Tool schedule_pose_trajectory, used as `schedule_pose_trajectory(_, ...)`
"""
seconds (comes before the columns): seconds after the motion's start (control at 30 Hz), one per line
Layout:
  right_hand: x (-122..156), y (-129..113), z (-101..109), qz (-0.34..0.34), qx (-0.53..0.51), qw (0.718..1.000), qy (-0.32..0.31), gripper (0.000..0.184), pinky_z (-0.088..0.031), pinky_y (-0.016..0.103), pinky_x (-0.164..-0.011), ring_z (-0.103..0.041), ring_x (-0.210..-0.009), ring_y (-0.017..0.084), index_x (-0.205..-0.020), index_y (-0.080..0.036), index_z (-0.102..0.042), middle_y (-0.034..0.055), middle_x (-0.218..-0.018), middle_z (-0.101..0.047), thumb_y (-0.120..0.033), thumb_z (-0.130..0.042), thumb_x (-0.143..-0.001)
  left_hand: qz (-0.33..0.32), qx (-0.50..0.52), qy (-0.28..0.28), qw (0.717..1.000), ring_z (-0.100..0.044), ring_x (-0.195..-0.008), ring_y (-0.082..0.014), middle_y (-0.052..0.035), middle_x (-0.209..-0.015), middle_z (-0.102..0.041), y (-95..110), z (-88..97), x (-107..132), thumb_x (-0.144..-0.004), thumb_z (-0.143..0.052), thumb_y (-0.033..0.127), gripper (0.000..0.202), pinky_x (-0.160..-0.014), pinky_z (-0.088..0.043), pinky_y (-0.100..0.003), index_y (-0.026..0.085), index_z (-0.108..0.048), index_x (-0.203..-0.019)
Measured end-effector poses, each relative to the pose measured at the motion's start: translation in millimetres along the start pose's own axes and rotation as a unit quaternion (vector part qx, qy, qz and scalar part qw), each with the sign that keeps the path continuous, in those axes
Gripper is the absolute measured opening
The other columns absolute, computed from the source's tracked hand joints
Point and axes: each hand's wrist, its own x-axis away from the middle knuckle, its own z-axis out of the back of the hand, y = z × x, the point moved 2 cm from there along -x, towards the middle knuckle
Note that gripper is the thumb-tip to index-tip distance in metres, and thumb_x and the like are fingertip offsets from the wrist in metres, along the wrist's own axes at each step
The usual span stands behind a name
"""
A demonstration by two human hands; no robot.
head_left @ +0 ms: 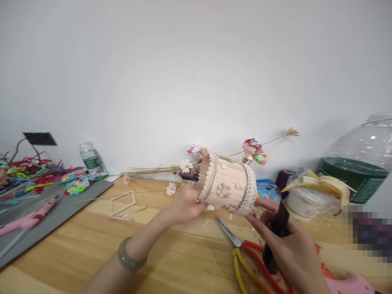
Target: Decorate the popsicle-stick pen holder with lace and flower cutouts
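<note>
A round cup made of wooden craft sticks is tipped on its side above the table, its scalloped open end to the left. Lace trim and small wooden flowers decorate its outside. My left hand is closed on the rim. At the lace-trimmed base, the fingers of my right hand touch the cup from below. That same hand grips a black, knife-like tool, partly hidden by the fingers. Beneath lie pliers with red handles and another tool with yellow handles.
Craft-stick pieces and wooden flowers lie left of the cup. A grey board holds colourful pipe cleaners and a pink glue gun. On the right stand a large water bottle and a banana peel.
</note>
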Motion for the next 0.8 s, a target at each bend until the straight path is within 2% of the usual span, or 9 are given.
schedule_pose_trajectory(0.1,-2,-1,-1,-0.042,-0.021,0.998,-0.042,0.032,-0.039,0.025,-0.051,-0.047,-0.053,0.013,-0.085,-0.02,-0.063,-0.0015,-0.063,-0.055,-0.047,-0.064,-0.067,0.028,0.013,-0.04,0.999,-0.062,-0.069,-0.0161,-0.0003,-0.069,-0.068,-5,12.5,0,-0.07,-0.049,0.008,0.017,-0.066,-0.048,-0.023,0.014,-0.065,-0.067)
schedule_pose_trajectory(0.17,-2,-1,-3,-0.059,-0.034,0.995,-0.068,0.032,-0.039,0.025,-0.049,-0.048,-0.054,0.013,-0.076,-0.02,-0.062,0.001,-0.067,-0.058,-0.05,-0.063,-0.067,0.041,0.022,-0.071,0.996,-0.06,-0.065,-0.0144,0.0004,-0.066,-0.067,-6,18.5,0,-0.068,-0.05,0.007,0.015,-0.061,-0.046,-0.02,0.013,-0.064,-0.066)
schedule_pose_trajectory(0.3,0,6,-6,-0.102,-0.063,0.987,-0.108,0.037,-0.033,0.024,-0.044,-0.04,-0.046,0.012,-0.071,-0.018,-0.059,-0.0028,-0.051,-0.046,-0.056,-0.057,-0.072,0.052,0.042,-0.127,0.99,-0.058,-0.067,-0.0137,0.0002,-0.068,-0.066,-5,22.5,-1,-0.067,-0.05,0.005,0.016,-0.062,-0.044,-0.019,0.012,-0.064,-0.063)
schedule_pose_trajectory(0.4,2,12,-8,-0.134,-0.08,0.981,-0.115,0.043,-0.031,0.023,-0.045,-0.038,-0.047,0.011,-0.067,-0.018,-0.055,-0.0039,-0.05,-0.042,-0.06,-0.054,-0.074,0.059,0.057,-0.152,0.985,-0.058,-0.067,-0.0138,0.0002,-0.068,-0.065,-5,21.5,-2,-0.065,-0.048,0.004,0.017,-0.064,-0.044,-0.019,0.012,-0.063,-0.063)
schedule_pose_trajectory(0.53,3,15,-8,-0.168,-0.096,0.975,-0.112,0.046,-0.028,0.022,-0.044,-0.036,-0.047,0.01,-0.071,-0.018,-0.053,-0.0048,-0.051,-0.04,-0.063,-0.054,-0.072,0.075,0.08,-0.163,0.981,-0.057,-0.067,-0.0139,0.0005,-0.066,-0.063,-6,19.4,-1,-0.064,-0.047,0.003,0.018,-0.063,-0.044,-0.019,0.012,-0.062,-0.064)
schedule_pose_trajectory(0.63,2,14,-7,-0.177,-0.115,0.969,-0.127,0.045,-0.029,0.022,-0.044,-0.037,-0.047,0.01,-0.072,-0.018,-0.053,-0.0047,-0.05,-0.041,-0.064,-0.054,-0.072,0.088,0.096,-0.151,0.98,-0.056,-0.066,-0.014,0.0004,-0.066,-0.061,-6,18.8,-1,-0.062,-0.047,0.004,0.016,-0.062,-0.044,-0.019,0.012,-0.061,-0.064)
schedule_pose_trajectory(0.73,1,13,-5,-0.163,-0.142,0.966,-0.144,0.041,-0.031,0.022,-0.046,-0.04,-0.049,0.011,-0.073,-0.019,-0.053,-0.0039,-0.051,-0.043,-0.06,-0.053,-0.076,0.098,0.108,-0.131,0.981,-0.055,-0.066,-0.0137,0.0009,-0.065,-0.06,-6,18.9,-3,-0.061,-0.047,0.004,0.015,-0.063,-0.044,-0.02,0.011,-0.06,-0.063)
schedule_pose_trajectory(0.8,0,12,-2,-0.145,-0.153,0.969,-0.128,0.039,-0.032,0.022,-0.048,-0.041,-0.05,0.011,-0.07,-0.02,-0.053,-0.0035,-0.052,-0.044,-0.058,-0.05,-0.079,0.101,0.115,-0.125,0.98,-0.055,-0.066,-0.0139,0.0012,-0.065,-0.06,-7,18.7,-3,-0.06,-0.047,0.004,0.015,-0.064,-0.044,-0.02,0.011,-0.06,-0.063)
